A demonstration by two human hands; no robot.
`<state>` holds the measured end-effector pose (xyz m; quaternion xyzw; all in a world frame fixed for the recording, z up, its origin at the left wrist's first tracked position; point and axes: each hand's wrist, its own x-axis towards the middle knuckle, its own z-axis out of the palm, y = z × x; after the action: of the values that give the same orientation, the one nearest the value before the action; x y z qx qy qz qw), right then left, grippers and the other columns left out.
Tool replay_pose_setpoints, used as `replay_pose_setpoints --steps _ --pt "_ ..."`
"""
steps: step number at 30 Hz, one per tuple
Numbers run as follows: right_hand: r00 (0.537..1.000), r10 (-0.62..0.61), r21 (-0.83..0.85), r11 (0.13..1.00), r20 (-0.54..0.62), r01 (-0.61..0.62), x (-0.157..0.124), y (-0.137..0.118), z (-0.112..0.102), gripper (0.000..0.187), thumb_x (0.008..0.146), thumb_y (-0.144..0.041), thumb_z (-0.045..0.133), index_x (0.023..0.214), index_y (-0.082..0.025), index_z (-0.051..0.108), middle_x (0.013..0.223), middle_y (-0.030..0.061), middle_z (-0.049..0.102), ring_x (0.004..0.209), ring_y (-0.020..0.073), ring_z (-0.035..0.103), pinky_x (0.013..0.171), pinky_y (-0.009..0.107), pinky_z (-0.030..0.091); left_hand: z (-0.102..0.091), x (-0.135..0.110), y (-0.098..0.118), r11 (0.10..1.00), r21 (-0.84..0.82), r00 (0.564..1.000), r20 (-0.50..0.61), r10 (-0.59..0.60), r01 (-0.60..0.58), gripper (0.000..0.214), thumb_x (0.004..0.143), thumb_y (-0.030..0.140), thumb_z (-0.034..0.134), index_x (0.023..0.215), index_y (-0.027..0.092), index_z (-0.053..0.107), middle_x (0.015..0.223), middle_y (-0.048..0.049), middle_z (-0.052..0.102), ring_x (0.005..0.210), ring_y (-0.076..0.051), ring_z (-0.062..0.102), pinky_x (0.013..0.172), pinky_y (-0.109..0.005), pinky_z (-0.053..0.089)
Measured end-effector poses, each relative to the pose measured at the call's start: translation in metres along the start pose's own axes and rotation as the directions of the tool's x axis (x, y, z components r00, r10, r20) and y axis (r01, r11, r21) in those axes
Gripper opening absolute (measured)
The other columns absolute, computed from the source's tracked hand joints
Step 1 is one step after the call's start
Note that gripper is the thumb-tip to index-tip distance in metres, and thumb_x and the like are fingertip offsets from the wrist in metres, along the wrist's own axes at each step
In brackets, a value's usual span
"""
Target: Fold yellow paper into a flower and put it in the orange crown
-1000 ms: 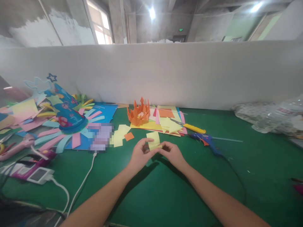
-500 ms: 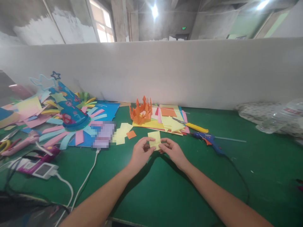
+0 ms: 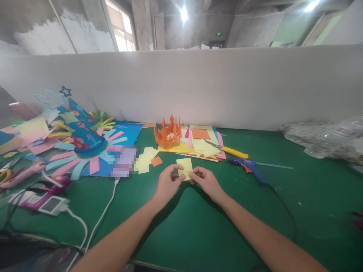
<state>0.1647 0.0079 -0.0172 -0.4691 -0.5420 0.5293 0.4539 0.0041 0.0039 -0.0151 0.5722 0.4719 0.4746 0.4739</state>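
A small square of pale yellow paper (image 3: 185, 164) is pinched between both my hands above the green table. My left hand (image 3: 169, 182) grips its left and lower edge with thumb and fingers. At the lower right edge my right hand (image 3: 206, 182) pinches it the same way, the two thumbs close together. Behind the paper stands an orange folded-paper crown (image 3: 168, 135). Left of my hands lie loose yellow paper pieces (image 3: 144, 162) and an orange paper square (image 3: 156, 161).
A yellow utility knife (image 3: 235, 152) rests by stacked coloured papers (image 3: 208, 148). Right of it lies a blue glue gun (image 3: 249, 168) with its cord. Blue cone hats (image 3: 87, 139), a pink glue gun (image 3: 28, 172) and a power strip (image 3: 42, 202) crowd the left. A plastic bottle (image 3: 337, 136) lies at right.
Both hands keep their pinch on the yellow paper and hardly move. The whole view has shifted very slightly.
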Motion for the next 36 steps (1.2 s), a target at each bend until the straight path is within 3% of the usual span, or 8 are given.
replay_pose_setpoints --steps 10,16,23,28,36 --pt "1.0 -0.014 -0.026 1.0 0.001 0.014 -0.0008 -0.0002 -0.0004 0.034 0.069 -0.048 0.068 0.066 -0.017 0.055 0.058 -0.0027 0.057 0.057 0.012 0.055 0.061 0.026 0.047 -0.0008 0.0032 -0.0056 0.999 -0.054 1.0 0.01 0.004 -0.004 0.019 0.07 0.021 0.065 0.086 0.018 0.055 0.071 0.0021 0.059 0.064 -0.011 0.059 0.056 -0.02 0.043" --pt "1.0 -0.024 -0.044 0.999 -0.008 0.024 -0.0009 0.0007 -0.0003 0.032 0.07 -0.048 0.066 0.066 -0.018 0.055 0.058 -0.0023 0.058 0.057 0.0125 0.055 0.061 0.027 0.047 -0.0028 0.0075 -0.0072 0.982 -0.185 0.999 -0.015 -0.051 0.047 0.042 0.063 0.02 0.072 0.09 0.02 0.039 0.073 0.0026 0.062 0.066 -0.011 0.061 0.063 -0.023 0.048" --pt "0.999 -0.035 -0.055 0.998 -0.011 0.034 -0.0016 -0.0008 0.0005 0.032 0.071 -0.048 0.065 0.066 -0.018 0.055 0.059 -0.0026 0.056 0.057 0.0122 0.054 0.061 0.026 0.047 -0.0026 0.0064 -0.0035 0.971 -0.206 0.991 0.086 -0.105 0.121 0.035 0.063 0.024 0.073 0.09 0.014 0.054 0.081 -0.0042 0.066 0.071 -0.013 0.061 0.067 -0.026 0.049" --pt "0.999 -0.036 -0.062 0.997 -0.005 0.035 -0.0022 -0.0019 0.0011 0.032 0.071 -0.048 0.065 0.066 -0.018 0.056 0.061 -0.0024 0.056 0.058 0.0125 0.054 0.061 0.026 0.047 -0.0031 0.0056 -0.0041 0.96 -0.21 0.982 0.088 -0.168 0.183 0.027 0.064 0.03 0.073 0.079 0.013 0.059 0.072 -0.0022 0.063 0.062 -0.011 0.058 0.062 -0.025 0.049" --pt "0.999 -0.044 -0.07 0.997 -0.003 0.043 -0.0012 0.0002 -0.0001 0.031 0.071 -0.048 0.065 0.067 -0.018 0.056 0.061 -0.0027 0.057 0.058 0.0127 0.054 0.061 0.026 0.045 -0.0031 0.0066 -0.0058 0.95 -0.233 0.977 0.091 -0.191 0.208 0.029 0.061 0.031 0.075 0.077 0.014 0.06 0.073 -0.0024 0.064 0.063 -0.011 0.059 0.062 -0.025 0.048"
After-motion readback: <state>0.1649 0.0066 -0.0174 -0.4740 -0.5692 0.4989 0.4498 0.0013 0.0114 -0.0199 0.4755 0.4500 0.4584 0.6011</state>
